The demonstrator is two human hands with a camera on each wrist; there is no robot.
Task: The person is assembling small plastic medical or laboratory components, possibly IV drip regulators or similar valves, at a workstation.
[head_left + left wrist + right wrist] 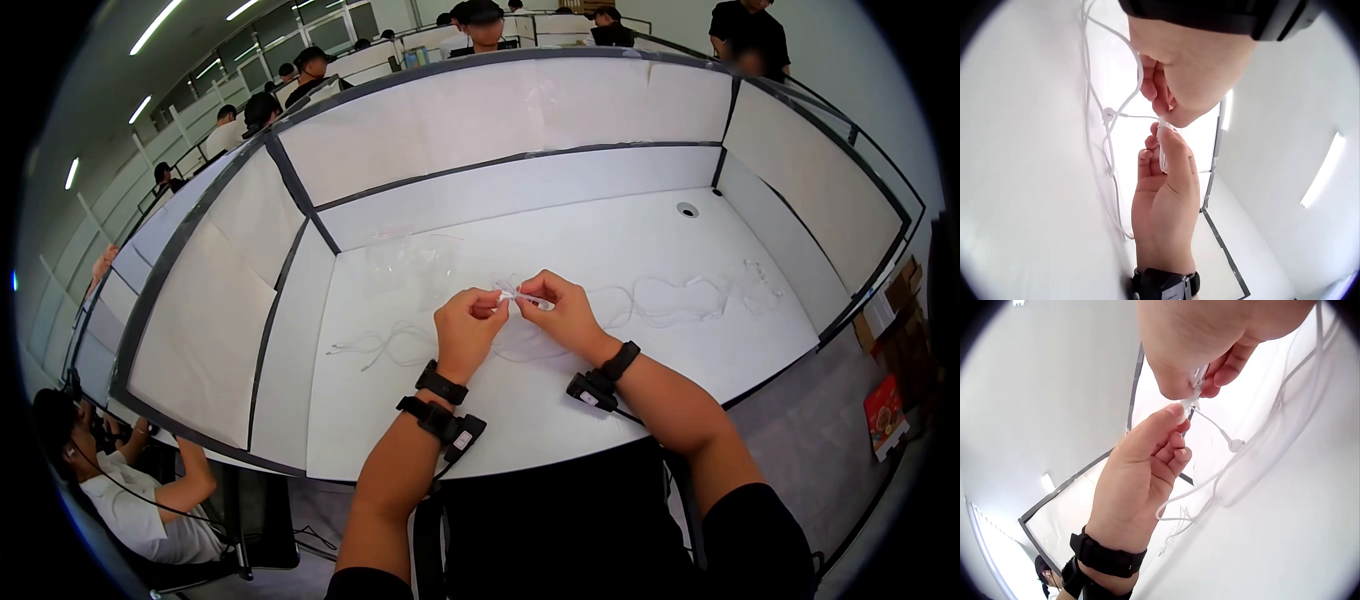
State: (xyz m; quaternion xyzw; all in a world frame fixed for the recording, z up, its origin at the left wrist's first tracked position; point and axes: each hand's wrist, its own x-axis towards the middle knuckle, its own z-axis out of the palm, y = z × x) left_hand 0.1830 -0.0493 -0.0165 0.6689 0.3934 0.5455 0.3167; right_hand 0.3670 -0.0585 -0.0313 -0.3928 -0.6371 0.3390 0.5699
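Above the middle of the desk, my left hand [465,325] and right hand [562,315] meet at the fingertips. The right hand grips a small folded bundle of thin white cable [1163,159], its loops lying along the fingers. The left thumb and fingers pinch the white end of this bundle [1187,404], right beside the right fingertips. A thin strand leads from there to a small rounded white piece [1235,445] that hangs beside the hands. More white cable [385,343] lies in loose loops to the left, its thin ends on the desk.
Further white cable loops [680,312] spread over the right of the white desk [400,430]. A clear plastic bag [410,258] lies at the back left. Low partition walls [520,110] enclose the desk on three sides. A seated person [150,500] is beyond the left partition.
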